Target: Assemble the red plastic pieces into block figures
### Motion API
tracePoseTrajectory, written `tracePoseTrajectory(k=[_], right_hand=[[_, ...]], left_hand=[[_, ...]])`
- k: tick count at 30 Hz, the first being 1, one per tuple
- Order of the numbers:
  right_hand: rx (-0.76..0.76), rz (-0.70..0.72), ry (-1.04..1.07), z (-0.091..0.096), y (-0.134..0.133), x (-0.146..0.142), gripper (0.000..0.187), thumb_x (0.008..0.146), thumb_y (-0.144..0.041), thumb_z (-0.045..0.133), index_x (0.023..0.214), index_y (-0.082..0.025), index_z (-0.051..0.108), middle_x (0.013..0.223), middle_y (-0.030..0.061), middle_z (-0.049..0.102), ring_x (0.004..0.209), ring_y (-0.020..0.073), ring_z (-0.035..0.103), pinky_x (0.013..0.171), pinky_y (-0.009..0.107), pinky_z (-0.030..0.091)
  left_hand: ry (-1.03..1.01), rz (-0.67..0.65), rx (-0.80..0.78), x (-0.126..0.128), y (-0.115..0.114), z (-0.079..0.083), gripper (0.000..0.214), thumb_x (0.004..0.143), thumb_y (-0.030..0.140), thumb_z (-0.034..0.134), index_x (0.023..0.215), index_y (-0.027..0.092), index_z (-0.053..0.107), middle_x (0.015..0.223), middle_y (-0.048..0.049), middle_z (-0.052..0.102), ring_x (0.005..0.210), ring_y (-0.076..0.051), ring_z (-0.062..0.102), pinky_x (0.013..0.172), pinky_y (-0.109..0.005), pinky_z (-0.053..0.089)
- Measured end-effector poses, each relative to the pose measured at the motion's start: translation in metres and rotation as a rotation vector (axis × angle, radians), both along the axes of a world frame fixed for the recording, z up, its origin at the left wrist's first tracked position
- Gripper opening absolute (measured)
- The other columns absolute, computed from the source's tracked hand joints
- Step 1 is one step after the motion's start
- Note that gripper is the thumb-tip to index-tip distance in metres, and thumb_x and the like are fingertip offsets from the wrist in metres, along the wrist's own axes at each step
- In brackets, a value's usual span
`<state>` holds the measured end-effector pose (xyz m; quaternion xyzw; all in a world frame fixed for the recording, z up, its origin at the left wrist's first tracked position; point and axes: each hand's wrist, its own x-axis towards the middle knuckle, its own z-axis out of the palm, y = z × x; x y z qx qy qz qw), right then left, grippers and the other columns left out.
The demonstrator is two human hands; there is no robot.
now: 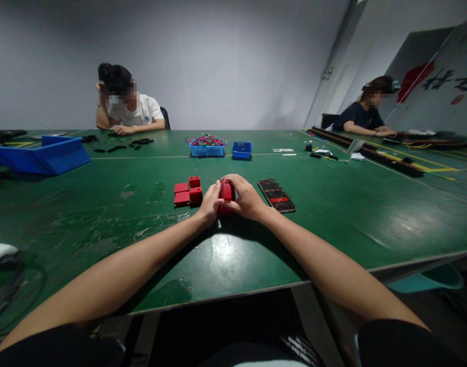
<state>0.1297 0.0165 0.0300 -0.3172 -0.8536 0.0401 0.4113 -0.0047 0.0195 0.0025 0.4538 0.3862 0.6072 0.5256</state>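
Both my hands are closed around a red plastic block [227,190] with a textured face, just over the table's near middle. My left hand [209,201] grips its left side. On its right side, my right hand [245,195] has its fingers curled over the top and the thumb across the front. The fingers cover much of the block, so its exact kind does not show. Right beside my left hand stand several red blocks [182,198] in a cluster, some with holes in the top. A smartphone [276,195] with a lit screen lies right of my right hand.
A blue tray [207,151] heaped with colourful small pieces and a smaller blue tray [242,150] stand farther back. A large blue bin [46,155] is at left. Two people [141,109] sit across the green table [141,178]. Long dark strips [386,157] lie at right.
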Motion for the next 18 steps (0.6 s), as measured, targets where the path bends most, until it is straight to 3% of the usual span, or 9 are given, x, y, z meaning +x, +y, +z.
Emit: tracePoseTrajectory(k=[18], right_hand=[[-0.090, 0.185, 0.006, -0.005, 0.008, 0.007, 0.055, 0.081, -0.038, 0.067, 0.126, -0.014, 0.046, 0.124, 0.0181, 0.056, 0.113, 0.0262, 0.057, 0.099, 0.043, 0.046]], left_hand=[[-0.121, -0.056, -0.060, -0.001, 0.014, -0.014, 0.045, 0.081, 0.059, 0.060, 0.091, 0.015, 0.061, 0.077, -0.0019, 0.064, 0.069, -0.013, 0.058, 0.068, -0.025, 0.047]])
